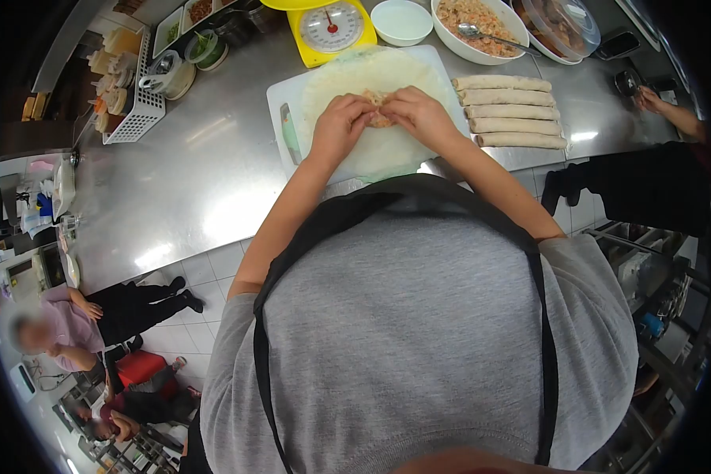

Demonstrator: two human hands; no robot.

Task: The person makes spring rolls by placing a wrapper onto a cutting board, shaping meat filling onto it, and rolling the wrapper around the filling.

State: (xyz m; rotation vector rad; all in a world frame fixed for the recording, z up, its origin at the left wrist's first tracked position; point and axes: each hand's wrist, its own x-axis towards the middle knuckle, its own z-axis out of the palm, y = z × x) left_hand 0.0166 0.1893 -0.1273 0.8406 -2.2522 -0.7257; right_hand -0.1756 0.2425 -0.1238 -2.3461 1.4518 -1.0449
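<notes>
A thin, pale round wrapper is spread over a white cutting board at the counter's edge. On its middle sits a small mound of orange-pink minced filling. My left hand presses it from the left, fingers bent and closed. From the right, my right hand meets it with curled fingers, the fingertips of both hands almost touching. The hands partly cover the filling. Several long pale rolls lie side by side to the right of the board.
Behind the board stand a yellow scale, a white bowl and a bowl of filling with a spoon. A white basket of bottles is at left. A co-worker's hand reaches in at right; other people stand at lower left.
</notes>
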